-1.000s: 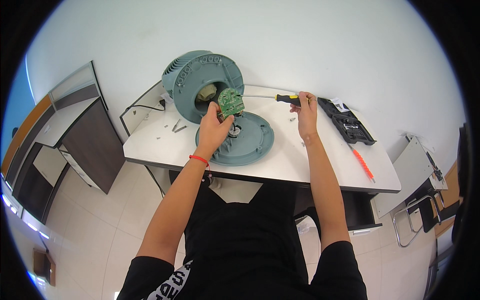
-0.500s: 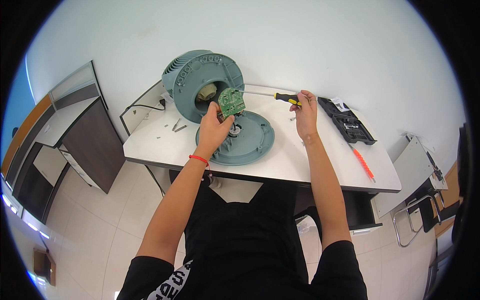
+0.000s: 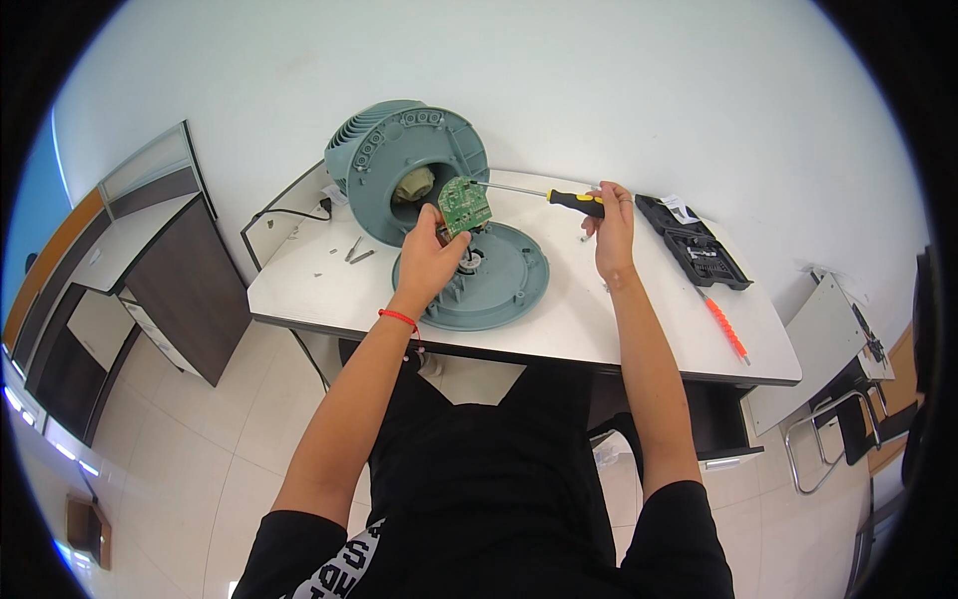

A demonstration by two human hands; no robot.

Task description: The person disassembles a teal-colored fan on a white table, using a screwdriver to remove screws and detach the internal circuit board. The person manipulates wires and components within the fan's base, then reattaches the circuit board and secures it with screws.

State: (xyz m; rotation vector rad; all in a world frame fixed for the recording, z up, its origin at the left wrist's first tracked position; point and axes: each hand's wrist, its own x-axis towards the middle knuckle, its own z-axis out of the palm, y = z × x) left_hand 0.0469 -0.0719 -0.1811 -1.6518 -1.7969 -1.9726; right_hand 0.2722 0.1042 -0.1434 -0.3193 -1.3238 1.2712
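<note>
Between the thumb and fingers of my left hand [image 3: 432, 255] is a green circuit board [image 3: 463, 208], held up on edge. My right hand [image 3: 612, 225] is closed round the black and yellow handle of a screwdriver [image 3: 521, 190]. Its long shaft points left, and the tip meets the board's upper edge. Behind the board lies a grey-green ribbed appliance housing [image 3: 369, 190] on its side, its round underside facing me with a beige part inside the opening. Below the board a round grey-green base cover [image 3: 509, 285] lies on the table, partly hidden by my left hand.
On the white table [image 3: 589, 329] an open black tool case [image 3: 689, 245] stands at the right, beside an orange twisted-handled tool [image 3: 725, 327]. Small metal bits [image 3: 356, 252] and a black plug cable [image 3: 321, 208] lie at the left. A wall rises behind the table.
My right hand's fingers have shifted their hold on the screwdriver handle, wrapping more round its end. The board, the screwdriver tip and my left hand stay nearly in place.
</note>
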